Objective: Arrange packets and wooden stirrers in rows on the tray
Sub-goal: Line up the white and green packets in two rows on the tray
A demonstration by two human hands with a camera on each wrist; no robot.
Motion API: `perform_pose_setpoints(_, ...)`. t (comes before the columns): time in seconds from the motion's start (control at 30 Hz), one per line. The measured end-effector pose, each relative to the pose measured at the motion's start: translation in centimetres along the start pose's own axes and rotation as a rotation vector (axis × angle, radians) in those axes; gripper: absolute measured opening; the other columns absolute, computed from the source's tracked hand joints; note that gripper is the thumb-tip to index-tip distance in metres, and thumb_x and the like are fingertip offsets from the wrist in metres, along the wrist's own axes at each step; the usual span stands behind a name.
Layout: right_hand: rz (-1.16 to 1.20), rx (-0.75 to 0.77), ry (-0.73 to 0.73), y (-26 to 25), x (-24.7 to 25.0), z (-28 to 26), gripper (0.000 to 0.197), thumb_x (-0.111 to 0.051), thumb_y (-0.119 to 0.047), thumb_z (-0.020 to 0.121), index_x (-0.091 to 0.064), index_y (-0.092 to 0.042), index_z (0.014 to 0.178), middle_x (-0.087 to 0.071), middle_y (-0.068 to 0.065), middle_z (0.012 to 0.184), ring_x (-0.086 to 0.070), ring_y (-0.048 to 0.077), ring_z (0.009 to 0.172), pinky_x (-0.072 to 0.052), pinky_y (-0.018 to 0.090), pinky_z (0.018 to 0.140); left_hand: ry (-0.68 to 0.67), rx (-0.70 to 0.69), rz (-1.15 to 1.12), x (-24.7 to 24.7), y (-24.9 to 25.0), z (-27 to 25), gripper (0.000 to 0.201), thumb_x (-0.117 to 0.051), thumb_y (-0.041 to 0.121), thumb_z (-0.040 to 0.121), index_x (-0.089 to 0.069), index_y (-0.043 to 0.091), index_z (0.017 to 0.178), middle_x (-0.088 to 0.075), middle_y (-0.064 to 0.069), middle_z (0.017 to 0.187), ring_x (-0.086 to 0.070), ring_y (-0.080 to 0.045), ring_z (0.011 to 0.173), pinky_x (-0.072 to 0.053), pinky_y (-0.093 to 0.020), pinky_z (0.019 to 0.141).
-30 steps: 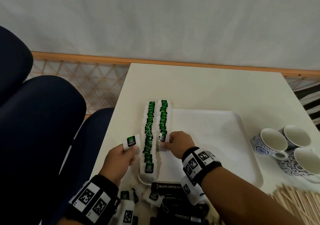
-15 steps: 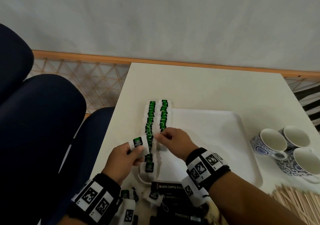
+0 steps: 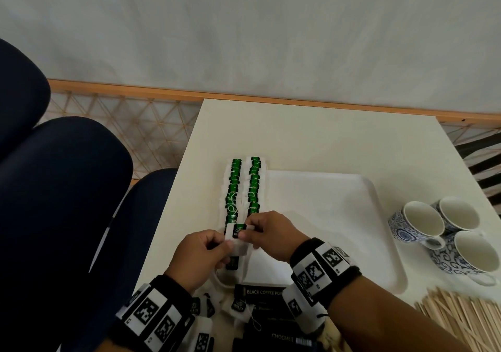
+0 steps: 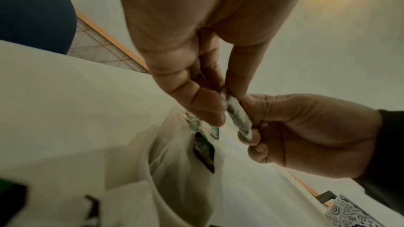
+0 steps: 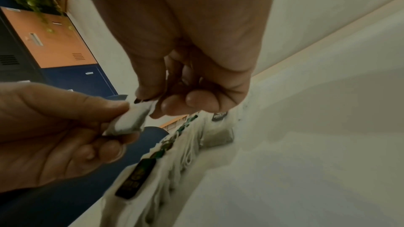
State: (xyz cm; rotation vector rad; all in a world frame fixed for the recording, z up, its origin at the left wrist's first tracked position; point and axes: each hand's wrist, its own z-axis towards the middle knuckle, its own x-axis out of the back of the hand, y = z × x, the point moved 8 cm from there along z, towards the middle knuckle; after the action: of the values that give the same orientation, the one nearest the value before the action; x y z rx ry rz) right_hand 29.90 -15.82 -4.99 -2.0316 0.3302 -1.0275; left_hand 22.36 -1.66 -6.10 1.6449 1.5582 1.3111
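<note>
Your left hand [image 3: 199,251] and right hand [image 3: 271,233] both pinch one green tea packet [image 3: 238,232], held above the near end of the two packet rows [image 3: 244,189] on the tray [image 3: 352,216], evidently a handover for placing it. Wooden stirrers [image 3: 461,316] lie untouched at right.
</note>
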Motion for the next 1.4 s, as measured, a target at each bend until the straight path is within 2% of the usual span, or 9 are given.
perform_pose_setpoints(0.1,-0.044,-0.069,0.053,1.8,0.7,0.6,0.027,-0.061,-0.031,0.093,-0.055,-0.014,0.073,-0.062,0.005,0.072,-0.065,0.026,0.079,-0.044,0.026,0.064,0.022,0.028,-0.03,0.5,-0.5,0.0,0.01,-0.066,0.009,0.087,-0.071,0.006,0.078,-0.071,-0.012,0.068,-0.066,-0.021,0.064,-0.055,-0.031,0.062)
perform_pose_setpoints(0.23,-0.167,-0.167,0.064,3.8,1.1,1.3,0.025,-0.058,-0.029,0.095,-0.058,-0.009,0.08,-0.051,-0.002,0.07,-0.051,0.019,0.075,-0.031,0.017,0.052,0.052,0.054,-0.08,1.6,-1.1,0.0,0.011,-0.065,0.007,0.087,-0.07,0.005,0.078,-0.071,-0.011,0.067,-0.065,-0.019,0.063,-0.053,-0.03,0.062)
perform_pose_setpoints(0.4,-0.174,-0.227,0.1,4.3,1.0,2.0,0.019,-0.057,-0.033,0.095,-0.061,-0.015,0.092,-0.056,0.0,0.088,-0.05,0.017,0.082,-0.035,0.021,0.06,0.063,0.057,-0.1,2.1,-1.2,-0.1,0.012,-0.065,0.007,0.088,-0.069,0.004,0.077,-0.071,-0.011,0.067,-0.064,-0.022,0.065,-0.053,-0.032,0.064)
perform_pose_setpoints(0.5,-0.141,-0.259,0.133,4.2,1.2,2.2,0.024,-0.058,-0.034,0.094,-0.063,-0.012,0.103,-0.059,0.003,0.097,-0.05,0.016,0.084,-0.037,0.023,0.07,0.072,0.06,-0.11,2.3,-1.4,-0.3,0.012,-0.064,0.006,0.088,-0.069,0.003,0.076,-0.07,-0.008,0.065,-0.064,-0.023,0.066,-0.053,-0.032,0.064)
perform_pose_setpoints(0.57,-0.114,-0.285,0.145,4.3,1.3,2.2,0.026,-0.059,-0.033,0.094,-0.063,-0.011,0.107,-0.062,0.005,0.103,-0.051,0.017,0.085,-0.038,0.023,0.069,0.077,0.062,-0.109,2.5,-1.6,-0.3,0.012,-0.064,0.006,0.087,-0.069,0.003,0.077,-0.07,-0.009,0.066,-0.064,-0.023,0.067,-0.053,-0.032,0.063)
perform_pose_setpoints(0.7,-0.086,-0.311,0.181,4.4,1.5,2.4,0.022,-0.061,-0.034,0.092,-0.054,-0.014,0.089,-0.059,0.003,0.092,-0.052,0.018,0.08,-0.037,0.022,0.058,0.1,0.069,-0.105,3.1,-2.0,-0.3,0.012,-0.064,0.006,0.088,-0.069,0.002,0.078,-0.07,-0.008,0.068,-0.066,-0.021,0.065,-0.052,-0.029,0.06)
perform_pose_setpoints(0.83,-0.04,-0.33,0.199,4.7,1.5,1.8,0.041,-0.071,-0.044,0.083,-0.044,-0.017,0.097,-0.054,0.0,0.09,-0.048,0.012,0.071,-0.034,0.021,0.054,0.111,0.068,-0.114,3.6,-2.1,-0.4,0.012,-0.064,0.006,0.088,-0.069,0.001,0.077,-0.07,-0.007,0.068,-0.066,-0.019,0.063,-0.051,-0.029,0.059)
perform_pose_setpoints(0.97,-0.082,-0.306,0.129,4.8,0.8,1.4,0.062,-0.085,-0.041,0.067,-0.038,-0.018,0.1,-0.052,-0.002,0.088,-0.047,0.01,0.071,-0.034,0.021,0.053,0.127,0.071,-0.12,4.1,-2.5,-0.6,0.012,-0.064,0.006,0.088,-0.069,0.001,0.079,-0.07,-0.007,0.069,-0.066,-0.018,0.062,-0.052,-0.029,0.06)
perform_pose_setpoints(1.4,-0.091,-0.293,0.162,4.4,1.2,1.7,0.065,-0.087,-0.041,0.065,-0.038,-0.018,0.1,-0.05,-0.005,0.085,-0.045,0.008,0.069,-0.035,0.021,0.053,0.148,0.086,-0.124,4.8,-2.8,-1.0,0.011,-0.064,0.007,0.088,-0.068,0.001,0.079,-0.069,-0.01,0.073,-0.065,-0.018,0.062,-0.051,-0.029,0.059)
